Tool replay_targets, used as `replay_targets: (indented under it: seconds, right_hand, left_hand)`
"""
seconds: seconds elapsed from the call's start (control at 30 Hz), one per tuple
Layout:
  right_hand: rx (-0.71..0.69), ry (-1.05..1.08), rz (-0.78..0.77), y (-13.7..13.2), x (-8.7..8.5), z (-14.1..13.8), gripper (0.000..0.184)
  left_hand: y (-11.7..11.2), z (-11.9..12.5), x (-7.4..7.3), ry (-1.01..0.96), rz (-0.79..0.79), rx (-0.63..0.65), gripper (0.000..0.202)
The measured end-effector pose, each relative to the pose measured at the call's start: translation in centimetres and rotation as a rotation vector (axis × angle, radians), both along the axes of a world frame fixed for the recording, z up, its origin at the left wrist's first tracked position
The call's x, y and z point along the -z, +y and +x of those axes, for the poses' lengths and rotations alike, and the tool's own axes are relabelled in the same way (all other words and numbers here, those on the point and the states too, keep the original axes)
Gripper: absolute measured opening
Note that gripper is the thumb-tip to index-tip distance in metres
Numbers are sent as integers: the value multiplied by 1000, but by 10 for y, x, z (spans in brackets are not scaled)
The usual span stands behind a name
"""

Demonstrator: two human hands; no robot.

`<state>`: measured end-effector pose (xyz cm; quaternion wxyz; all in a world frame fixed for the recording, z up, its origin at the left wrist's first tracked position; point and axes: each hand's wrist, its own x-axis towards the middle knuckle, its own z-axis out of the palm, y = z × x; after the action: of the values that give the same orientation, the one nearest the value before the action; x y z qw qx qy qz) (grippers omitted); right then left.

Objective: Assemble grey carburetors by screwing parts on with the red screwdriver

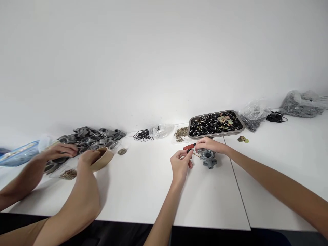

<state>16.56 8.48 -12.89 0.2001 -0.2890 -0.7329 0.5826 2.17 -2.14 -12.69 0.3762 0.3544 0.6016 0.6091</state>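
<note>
A grey metal carburetor (208, 160) stands on the white table in front of me, its round bore facing up. My right hand (210, 145) reaches over its far side, with curled fingers gripping its upper left. Just left of the carburetor, my left hand (181, 164) pinches a small black part (190, 150) between thumb and fingers. A thin brass-coloured stem (196, 155) runs from that part toward the carburetor; whether it touches is too small to tell. Behind my fingers lies a red handle (189, 147), partly hidden.
A metal tray (216, 136) of black parts stands behind. Brass pieces (181, 133), black cords (142, 135), discs (242, 139) and bags of parts (301, 104) lie along the wall. At left, a co-worker's hands (63, 150) work by grey castings (89, 136) and a tape roll (104, 160).
</note>
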Motion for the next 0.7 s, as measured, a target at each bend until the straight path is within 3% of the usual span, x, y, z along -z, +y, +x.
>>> replay_targets:
  seconds: [0.7]
  right_hand:
    - [-17,25,-41,6,8,-1,36]
  left_hand:
    - [-4,4,2,-28,7,-8,45]
